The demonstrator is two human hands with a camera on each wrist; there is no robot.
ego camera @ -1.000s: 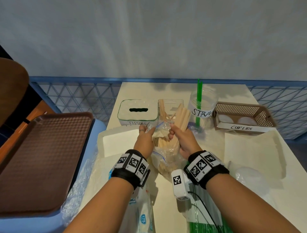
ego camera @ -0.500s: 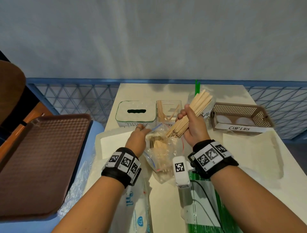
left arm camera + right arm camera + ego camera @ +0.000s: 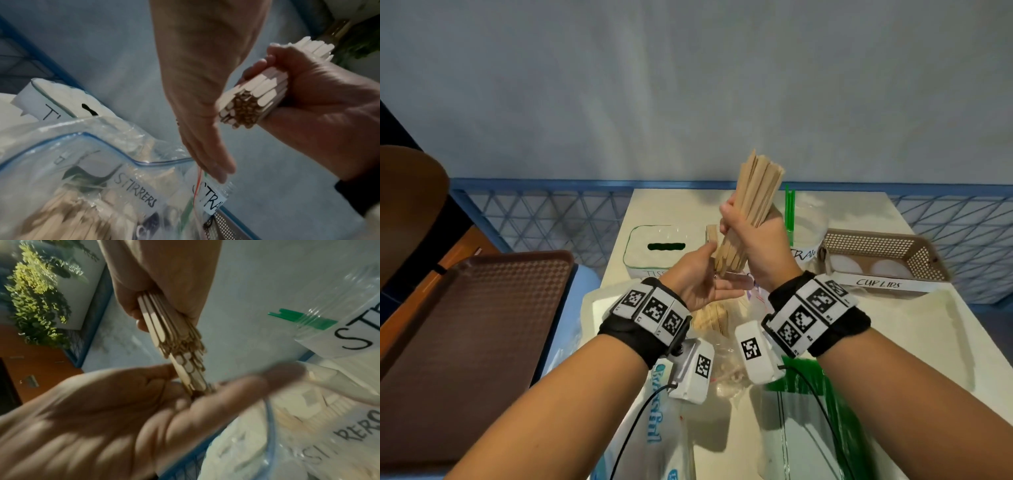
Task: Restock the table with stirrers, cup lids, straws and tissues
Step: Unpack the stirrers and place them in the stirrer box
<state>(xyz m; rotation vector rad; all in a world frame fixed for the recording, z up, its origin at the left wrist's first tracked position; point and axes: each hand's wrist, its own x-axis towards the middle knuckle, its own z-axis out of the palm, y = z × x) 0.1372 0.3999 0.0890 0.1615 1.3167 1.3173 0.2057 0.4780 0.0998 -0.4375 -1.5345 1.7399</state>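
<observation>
My right hand point(image 3: 751, 236) grips a thick bundle of wooden stirrers point(image 3: 756, 192) and holds it nearly upright above the table. My left hand point(image 3: 705, 281) is flat and open under the bundle, and the lower stick ends point(image 3: 193, 378) touch its palm point(image 3: 144, 410). From the left wrist view the bundle's ends point(image 3: 242, 112) stick out below the right fist point(image 3: 308, 91). An open clear zip bag point(image 3: 717, 318) with more stirrers lies on the table below both hands. The clear stirrer holder point(image 3: 711, 233) stands behind the hands, mostly hidden.
Along the back stand a tissue box point(image 3: 654, 246), a straw jar point(image 3: 806, 236) with green straws point(image 3: 789, 205) and a brown cup-lid basket point(image 3: 876, 253). A tissue pack point(image 3: 661, 431) and a bag of green straws point(image 3: 822, 411) lie near me. A brown tray point(image 3: 465, 342) sits left.
My right hand pulled the stirrer bundle out of the bag, raised it and turned it upright. My left hand let go of the bag's mouth and opened under the bundle.
</observation>
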